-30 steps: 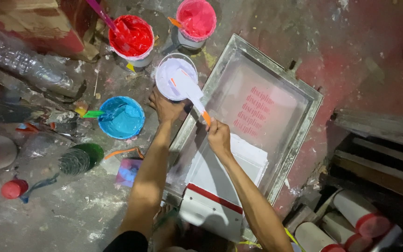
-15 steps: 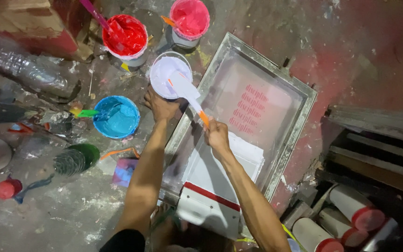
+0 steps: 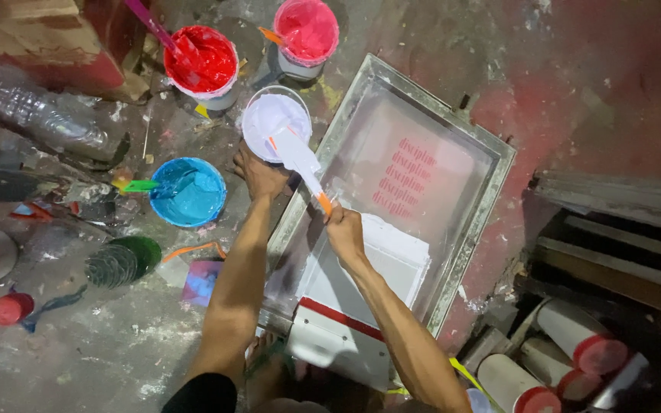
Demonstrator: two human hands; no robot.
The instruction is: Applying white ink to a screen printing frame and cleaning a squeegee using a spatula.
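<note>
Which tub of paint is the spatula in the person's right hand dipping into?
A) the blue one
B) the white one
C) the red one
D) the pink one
B: the right hand holds a spatula coated white, its blade over the white tub, beside the left hand.

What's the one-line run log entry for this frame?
left hand: steadies white paint tub | right hand: holds orange-handled paint-coated spatula over tub rim | metal-framed printing screen: beside tub, on floor

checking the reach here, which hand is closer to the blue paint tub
Left. The left hand rests by the white tub, just right of the blue paint tub. The right hand is farther right, over the screen frame, holding the spatula.
</note>
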